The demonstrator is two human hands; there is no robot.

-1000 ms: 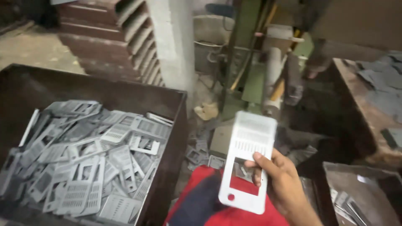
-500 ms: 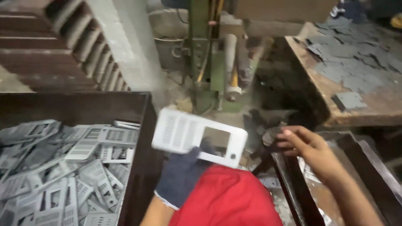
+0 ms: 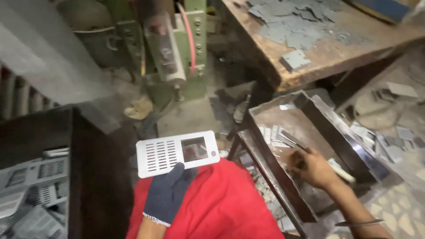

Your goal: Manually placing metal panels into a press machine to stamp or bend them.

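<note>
Head view: left hand (image 3: 168, 194), in a dark knitted glove, grasping the lower edge of a flat pale-grey stamped metal plate (image 3: 177, 153) with rows of slots and a rectangular window; plate held level above the red cloth (image 3: 221, 208) over the lap. Right hand (image 3: 312, 168), bare, down inside a rusty rectangular metal tray (image 3: 283, 119), fingers curled around a small pale piece whose kind cannot be told; loose metal strips (image 3: 276, 135) lie just beside it. Dark steel bin (image 3: 95, 177) at left, holding matching slotted plates (image 3: 31, 190). Worn wooden bench (image 3: 327, 53) above the tray, strewn with grey offcuts (image 3: 292, 26). Green press machine (image 3: 177, 44) behind
</note>
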